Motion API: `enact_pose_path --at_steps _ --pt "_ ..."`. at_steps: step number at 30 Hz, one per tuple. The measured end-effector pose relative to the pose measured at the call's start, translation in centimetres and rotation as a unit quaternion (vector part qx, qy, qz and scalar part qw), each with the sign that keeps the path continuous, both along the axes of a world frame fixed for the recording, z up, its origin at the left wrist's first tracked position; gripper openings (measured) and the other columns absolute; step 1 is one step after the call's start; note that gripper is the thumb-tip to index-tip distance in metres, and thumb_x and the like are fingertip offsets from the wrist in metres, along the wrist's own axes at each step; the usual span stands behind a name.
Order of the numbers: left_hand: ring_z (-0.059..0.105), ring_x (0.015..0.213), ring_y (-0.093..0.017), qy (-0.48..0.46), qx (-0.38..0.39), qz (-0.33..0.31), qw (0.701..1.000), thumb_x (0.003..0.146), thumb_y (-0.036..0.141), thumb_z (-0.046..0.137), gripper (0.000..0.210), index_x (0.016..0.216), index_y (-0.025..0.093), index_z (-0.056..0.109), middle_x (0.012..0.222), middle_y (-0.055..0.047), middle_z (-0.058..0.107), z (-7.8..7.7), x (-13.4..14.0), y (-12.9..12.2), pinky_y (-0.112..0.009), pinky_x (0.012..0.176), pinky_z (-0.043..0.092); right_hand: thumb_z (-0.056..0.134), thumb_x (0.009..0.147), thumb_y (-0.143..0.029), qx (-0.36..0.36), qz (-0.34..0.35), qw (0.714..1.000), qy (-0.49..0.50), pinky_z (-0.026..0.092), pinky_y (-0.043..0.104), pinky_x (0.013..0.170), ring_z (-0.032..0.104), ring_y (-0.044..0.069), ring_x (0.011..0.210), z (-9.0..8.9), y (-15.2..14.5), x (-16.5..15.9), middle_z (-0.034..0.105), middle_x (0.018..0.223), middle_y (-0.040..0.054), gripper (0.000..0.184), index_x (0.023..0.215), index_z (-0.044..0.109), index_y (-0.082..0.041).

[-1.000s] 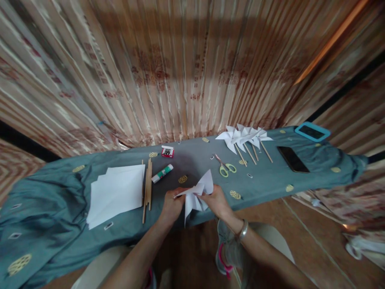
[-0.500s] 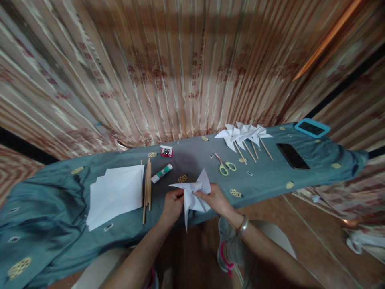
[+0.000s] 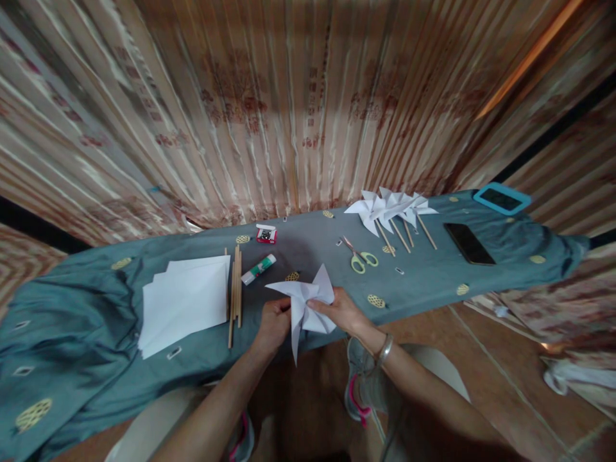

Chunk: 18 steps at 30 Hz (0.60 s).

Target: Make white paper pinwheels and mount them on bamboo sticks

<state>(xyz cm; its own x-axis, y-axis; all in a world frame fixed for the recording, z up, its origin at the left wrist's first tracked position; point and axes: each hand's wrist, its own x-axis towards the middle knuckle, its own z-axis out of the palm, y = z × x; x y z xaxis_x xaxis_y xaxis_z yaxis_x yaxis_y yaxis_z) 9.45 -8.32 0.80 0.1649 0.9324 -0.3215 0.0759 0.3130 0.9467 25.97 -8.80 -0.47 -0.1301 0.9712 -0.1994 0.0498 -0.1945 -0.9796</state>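
A white paper pinwheel (image 3: 308, 305) with pointed blades is held between my hands above the near edge of the cloth. My right hand (image 3: 342, 310) grips it from the right, thumb pressed near its centre. At its left side my left hand (image 3: 276, 322) is closed in a pinch, the fingertips partly hidden behind the paper. Just beyond lie a glue stick (image 3: 258, 269) and a pair of green-handled scissors (image 3: 360, 256). Left of my left hand are several wooden sticks (image 3: 235, 289) beside a stack of white paper sheets (image 3: 185, 301).
Several finished pinwheels on sticks (image 3: 389, 208) lie at the back right. Farther right are a dark phone (image 3: 469, 244) and a blue-framed device (image 3: 502, 198). A small red box (image 3: 266, 233) stands near the back edge of the cloth-covered table (image 3: 308, 237). Curtains (image 3: 289, 96) hang behind.
The pinwheel has turned slightly, so its face shows more towards me, and its blades look more spread. Both hands keep their hold. The view has shifted a little.
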Motion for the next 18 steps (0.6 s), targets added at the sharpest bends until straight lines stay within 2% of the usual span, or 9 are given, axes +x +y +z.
enact_pose_path --at_steps 12,18 --pt "0.059 0.058 -0.018 -0.021 0.004 0.007 1.0 0.052 0.037 0.071 0.025 0.055 0.013 0.071 0.049 -0.002 0.062 0.71 0.1 -0.17 -0.023 0.049 0.038 0.073 0.064 -0.052 0.022 -0.002 1.0 -0.014 0.043 0.025 0.055 0.055 0.014 0.06 0.44 -0.09 -0.33 0.064 0.064 0.0014 0.039 0.069 0.066 -0.014" --pt "0.059 0.058 -0.018 -0.015 0.002 -0.006 1.0 0.051 0.036 0.072 0.024 0.058 0.013 0.072 0.051 -0.002 0.064 0.87 0.11 0.2 -0.022 0.049 0.038 0.074 0.063 -0.055 0.014 0.001 1.0 -0.021 0.044 0.024 0.053 0.057 0.015 0.059 1.03 0.33 0.21 0.068 0.067 0.003 0.044 0.073 0.069 -0.013"
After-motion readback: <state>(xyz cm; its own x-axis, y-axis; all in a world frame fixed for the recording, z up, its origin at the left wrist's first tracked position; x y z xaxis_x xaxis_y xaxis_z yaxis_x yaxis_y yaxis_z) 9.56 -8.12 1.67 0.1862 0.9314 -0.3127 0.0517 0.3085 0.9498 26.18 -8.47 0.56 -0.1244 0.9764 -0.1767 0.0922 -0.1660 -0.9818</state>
